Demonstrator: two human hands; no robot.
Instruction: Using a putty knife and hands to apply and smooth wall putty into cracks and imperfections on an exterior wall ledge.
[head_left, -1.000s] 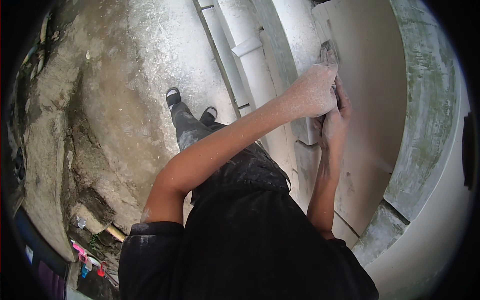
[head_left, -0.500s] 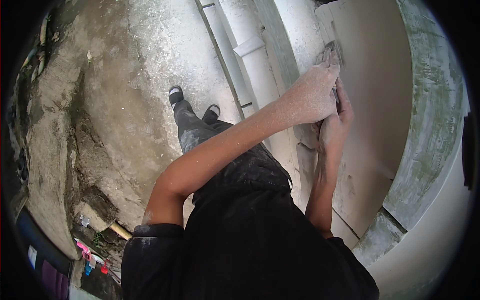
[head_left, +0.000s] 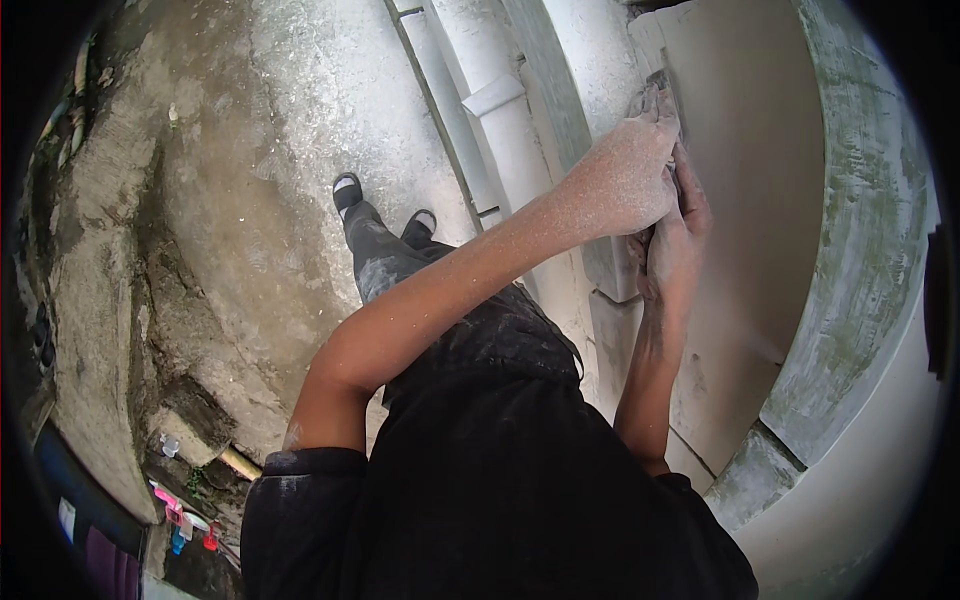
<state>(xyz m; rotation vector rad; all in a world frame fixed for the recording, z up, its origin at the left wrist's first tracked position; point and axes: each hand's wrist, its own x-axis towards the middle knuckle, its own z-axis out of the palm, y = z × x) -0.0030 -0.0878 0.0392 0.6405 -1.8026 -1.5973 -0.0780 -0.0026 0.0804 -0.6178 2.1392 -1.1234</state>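
Both of my hands are together against a smooth, pale wall face (head_left: 745, 200) at the upper right. My left hand (head_left: 635, 175), coated in white dust, presses its fingers over a dark, flat hand tool (head_left: 657, 78). Only the tool's far tip and slivers between my fingers show, so its exact kind cannot be made out. Just below, my right hand (head_left: 680, 250) is closed around the tool's near part, its thumb and fingers partly covered by the left hand. The left forearm reaches across my body, while the right one comes up close beside the wall.
A greenish-grey, streaked band (head_left: 850, 240) curves along the right. Pale ledges (head_left: 480, 95) run left of my hands. My dusty trousers and sandals (head_left: 347, 190) are over a stained concrete floor (head_left: 310, 110). A broken concrete edge (head_left: 100, 330) and small coloured items (head_left: 175, 510) lie at left.
My hands and the tool have slid a little farther up along the wall face, away from my body. Both hands keep their hold, and the view has shifted slightly.
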